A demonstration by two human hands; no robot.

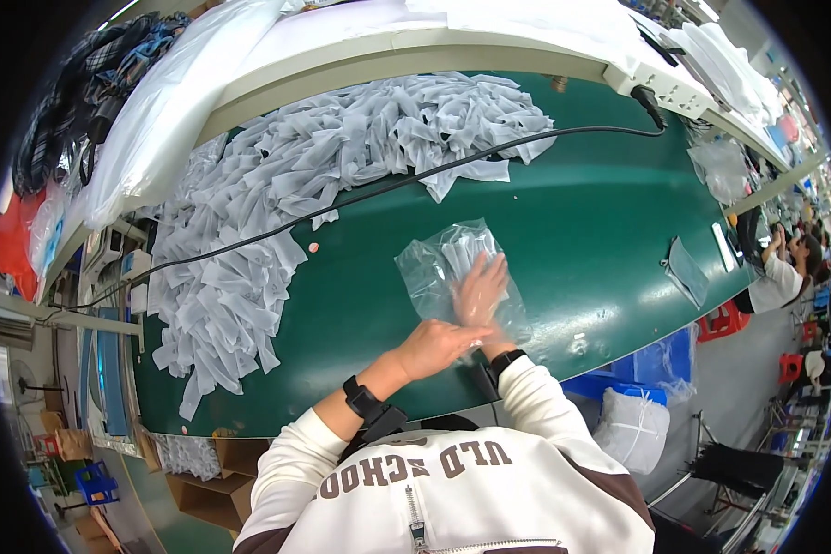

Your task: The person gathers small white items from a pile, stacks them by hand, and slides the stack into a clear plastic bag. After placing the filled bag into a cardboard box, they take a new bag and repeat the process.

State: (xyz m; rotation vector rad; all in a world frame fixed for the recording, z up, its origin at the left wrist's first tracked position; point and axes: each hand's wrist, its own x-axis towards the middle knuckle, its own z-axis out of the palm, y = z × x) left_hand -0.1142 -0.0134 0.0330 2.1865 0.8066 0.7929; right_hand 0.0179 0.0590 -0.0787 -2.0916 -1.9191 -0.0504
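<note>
A clear plastic bag (422, 280) lies over the green table in front of me. Inside it is a small bundle of whitish translucent strips (462, 249). My right hand (481, 294) reaches into the bag with its fingers stretched out, lying against the near end of the bundle. At the bag's mouth, by my right wrist, my left hand (439, 347) has its fingers pressed together on the edge of the plastic. A large heap of similar whitish strips (314, 152) spreads along the back and left of the table.
A black cable (406, 187) hangs across the table from a power strip (660, 88) on the shelf frame. A small grey pouch (684, 271) lies at the right end. Blue bins (651, 362) and a wrapped white bundle (632, 429) stand below right; another person (785, 268) sits beyond.
</note>
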